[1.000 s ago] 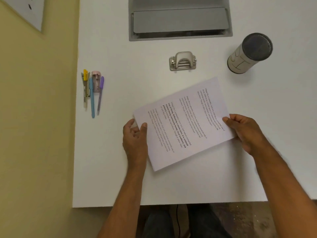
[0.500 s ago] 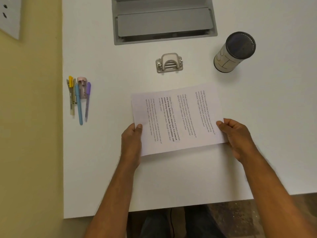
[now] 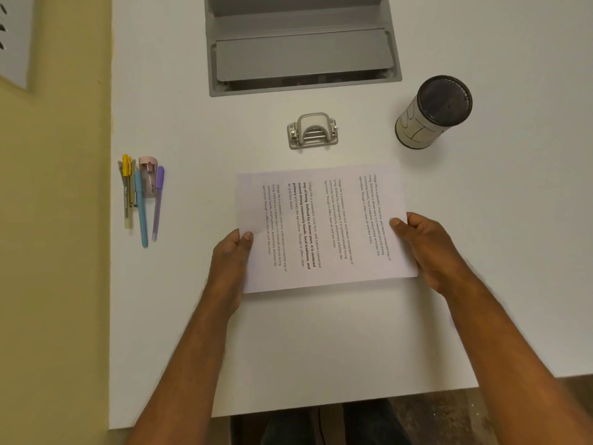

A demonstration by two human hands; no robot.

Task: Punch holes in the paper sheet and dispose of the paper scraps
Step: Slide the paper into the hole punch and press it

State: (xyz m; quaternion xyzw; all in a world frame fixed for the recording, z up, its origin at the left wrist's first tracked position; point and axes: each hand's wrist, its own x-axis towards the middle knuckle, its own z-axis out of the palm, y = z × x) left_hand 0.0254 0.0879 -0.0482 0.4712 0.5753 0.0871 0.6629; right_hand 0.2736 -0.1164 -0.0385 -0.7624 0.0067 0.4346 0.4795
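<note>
- A pale yellow wall (image 3: 54, 252) fills the left edge, with a white perforated panel (image 3: 12, 36) in its top corner
- The white rectangular table (image 3: 192, 348) takes up most of the view
- Near the table's left edge lies a tight row of writing things: a yellow-capped pen (image 3: 126, 187), a light blue pen (image 3: 141, 210), a small pink sharpener-like item (image 3: 148, 178) and a purple pen (image 3: 158, 203), all side by side and pointing toward the person
- The left hand (image 3: 232, 261) is closed on the left short edge of the paper, thumb on top and fingers hidden beneath
- The white printed paper sheet (image 3: 324, 226) sits at the table's middle, its long edges running left to right, its text lines running sideways to the viewer; a shadow shows along its near edge, though how far it is lifted cannot be told
- Just beyond the paper's far edge, apart from it, stands the small grey metal two-hole punch (image 3: 313, 131)
- Further back a grey recessed cable tray with a hinged flap (image 3: 301, 56) is set into the table
- The right hand (image 3: 428, 248) is clamped on the paper's right short edge, thumb pressed on the printed face
- To the far right, well apart from the paper, stands a cream cylindrical container with a dark mesh opening (image 3: 433, 114), black marker strokes on its side
</note>
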